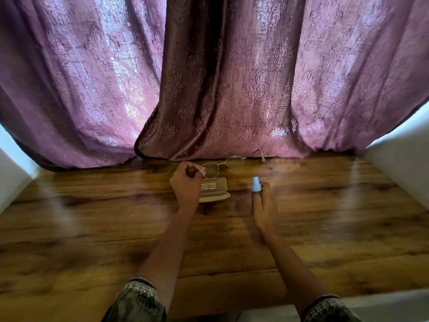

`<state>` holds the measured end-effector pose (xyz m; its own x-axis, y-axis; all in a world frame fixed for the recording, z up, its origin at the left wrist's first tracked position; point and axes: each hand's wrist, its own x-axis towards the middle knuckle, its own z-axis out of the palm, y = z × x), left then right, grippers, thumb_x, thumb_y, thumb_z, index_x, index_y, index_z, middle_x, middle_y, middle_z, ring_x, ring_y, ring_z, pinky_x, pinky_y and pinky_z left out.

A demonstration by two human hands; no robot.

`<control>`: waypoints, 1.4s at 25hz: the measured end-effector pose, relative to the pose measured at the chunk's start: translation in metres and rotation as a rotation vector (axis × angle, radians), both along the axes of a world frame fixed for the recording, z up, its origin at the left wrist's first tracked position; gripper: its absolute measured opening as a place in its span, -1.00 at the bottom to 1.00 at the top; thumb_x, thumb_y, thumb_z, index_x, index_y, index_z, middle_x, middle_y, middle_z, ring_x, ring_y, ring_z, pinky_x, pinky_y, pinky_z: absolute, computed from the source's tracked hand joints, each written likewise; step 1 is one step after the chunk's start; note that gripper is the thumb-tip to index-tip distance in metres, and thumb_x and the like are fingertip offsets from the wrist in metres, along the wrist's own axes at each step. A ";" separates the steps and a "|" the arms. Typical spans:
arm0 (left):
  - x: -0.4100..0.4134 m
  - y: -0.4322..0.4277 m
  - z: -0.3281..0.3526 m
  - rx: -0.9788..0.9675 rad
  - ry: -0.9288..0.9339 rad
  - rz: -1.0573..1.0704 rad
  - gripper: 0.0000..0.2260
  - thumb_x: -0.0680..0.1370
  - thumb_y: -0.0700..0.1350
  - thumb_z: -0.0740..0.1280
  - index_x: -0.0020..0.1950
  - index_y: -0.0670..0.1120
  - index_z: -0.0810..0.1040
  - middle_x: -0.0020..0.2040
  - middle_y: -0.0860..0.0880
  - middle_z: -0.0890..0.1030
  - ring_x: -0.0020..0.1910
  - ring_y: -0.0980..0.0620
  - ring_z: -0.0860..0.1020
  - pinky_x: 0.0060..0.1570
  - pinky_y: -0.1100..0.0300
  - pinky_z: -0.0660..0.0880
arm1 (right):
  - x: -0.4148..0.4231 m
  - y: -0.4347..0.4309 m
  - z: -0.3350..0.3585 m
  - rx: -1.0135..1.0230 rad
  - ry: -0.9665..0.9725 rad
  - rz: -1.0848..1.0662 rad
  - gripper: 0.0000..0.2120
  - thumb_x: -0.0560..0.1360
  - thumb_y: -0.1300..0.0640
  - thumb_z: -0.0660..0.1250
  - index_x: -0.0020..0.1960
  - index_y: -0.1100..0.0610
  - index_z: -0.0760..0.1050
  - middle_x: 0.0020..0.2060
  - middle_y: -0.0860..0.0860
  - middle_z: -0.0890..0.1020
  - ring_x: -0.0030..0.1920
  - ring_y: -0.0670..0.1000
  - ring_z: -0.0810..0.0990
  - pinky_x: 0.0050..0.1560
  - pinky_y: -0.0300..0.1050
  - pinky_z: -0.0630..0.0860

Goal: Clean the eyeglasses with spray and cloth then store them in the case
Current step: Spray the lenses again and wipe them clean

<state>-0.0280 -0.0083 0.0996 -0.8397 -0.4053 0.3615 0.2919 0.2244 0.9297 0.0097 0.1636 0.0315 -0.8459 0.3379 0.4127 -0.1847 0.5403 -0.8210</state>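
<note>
Now left hand point(185, 189) w/ eyeglasses point(222, 166) above open case point(214, 192), right hand point(264, 205) round spray bottle point(256, 184).

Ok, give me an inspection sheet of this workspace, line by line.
Surface: wooden table, glossy, bare around the work.
Job's things: eyeglasses held up above the table, temples unfolded; spray bottle with blue top, upright; beige case lying open on the table. No cloth seen.
Clutter: nothing seen.
Grippers: left hand pinches the eyeglasses by one temple; right hand grips the spray bottle.
Cables: nothing seen.
Surroundings: purple patterned curtain hanging down to the table's far edge; white walls at both sides.
</note>
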 end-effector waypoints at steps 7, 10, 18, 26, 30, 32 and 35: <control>-0.004 -0.001 -0.001 -0.001 -0.029 0.008 -0.85 0.37 -0.38 0.41 -0.26 -0.16 0.52 -0.38 0.13 0.51 -0.40 0.44 0.49 -0.31 0.60 0.36 | -0.025 0.021 -0.008 0.040 -0.120 -0.084 -0.65 0.51 0.14 0.26 0.26 0.18 0.35 0.00 0.16 0.61 -0.03 0.16 0.58 -0.10 -0.03 0.46; -0.004 -0.001 -0.001 -0.011 -0.040 0.005 -0.88 0.38 -0.37 0.41 -0.24 -0.20 0.53 -0.38 0.14 0.51 -0.39 0.44 0.49 -0.30 0.59 0.36 | -0.035 0.029 -0.008 0.001 -0.205 -0.145 -0.71 0.50 0.20 0.30 0.21 0.18 0.40 -0.03 0.15 0.62 -0.05 0.14 0.57 -0.14 -0.10 0.40; -0.009 -0.004 -0.006 0.003 -0.097 0.012 -0.90 0.37 -0.33 0.44 -0.22 -0.20 0.56 -0.34 0.06 0.55 -0.41 0.44 0.49 -0.33 0.58 0.38 | -0.046 0.041 -0.016 -0.076 -0.333 -0.242 -0.70 0.47 0.32 0.30 0.20 0.20 0.43 0.02 0.19 0.61 -0.05 0.08 0.52 -0.12 -0.17 0.33; -0.008 -0.003 -0.004 -0.010 -0.119 0.014 -0.93 0.38 -0.32 0.44 -0.20 -0.23 0.58 -0.35 0.09 0.53 -0.41 0.46 0.48 -0.34 0.59 0.38 | -0.046 0.046 -0.025 -0.156 -0.401 -0.236 -0.58 0.41 0.33 0.37 0.24 0.16 0.40 0.13 0.18 0.58 0.11 0.15 0.54 0.03 -0.04 0.44; -0.007 -0.002 -0.002 -0.016 -0.116 0.019 -0.92 0.38 -0.31 0.45 -0.18 -0.24 0.58 -0.31 0.03 0.55 -0.41 0.34 0.51 -0.33 0.58 0.40 | -0.040 0.048 -0.027 -0.160 -0.445 -0.268 -0.41 0.35 0.25 0.46 0.32 0.18 0.31 0.20 0.17 0.51 0.15 0.18 0.50 0.07 0.02 0.47; -0.006 -0.002 -0.003 -0.023 -0.116 0.023 -0.92 0.38 -0.31 0.45 -0.18 -0.22 0.58 -0.29 0.02 0.56 -0.39 0.27 0.49 -0.33 0.58 0.40 | -0.032 0.047 -0.034 -0.096 -0.452 -0.318 -0.47 0.35 0.19 0.47 0.23 0.20 0.33 0.18 0.20 0.48 0.12 0.21 0.50 0.05 0.12 0.51; -0.005 0.000 -0.007 -0.024 -0.109 0.011 -0.91 0.38 -0.30 0.45 -0.18 -0.21 0.58 -0.28 0.01 0.58 -0.36 0.25 0.49 -0.34 0.57 0.40 | -0.016 0.041 -0.040 0.018 -0.461 -0.385 -0.66 0.43 0.05 0.36 0.09 0.19 0.37 0.11 0.19 0.49 0.05 0.22 0.50 0.02 0.14 0.49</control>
<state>-0.0329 -0.0085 0.0931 -0.8700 -0.4075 0.2777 0.1866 0.2493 0.9503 -0.0068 0.2042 -0.0086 -0.7573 0.6517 0.0409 0.4000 0.5125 -0.7598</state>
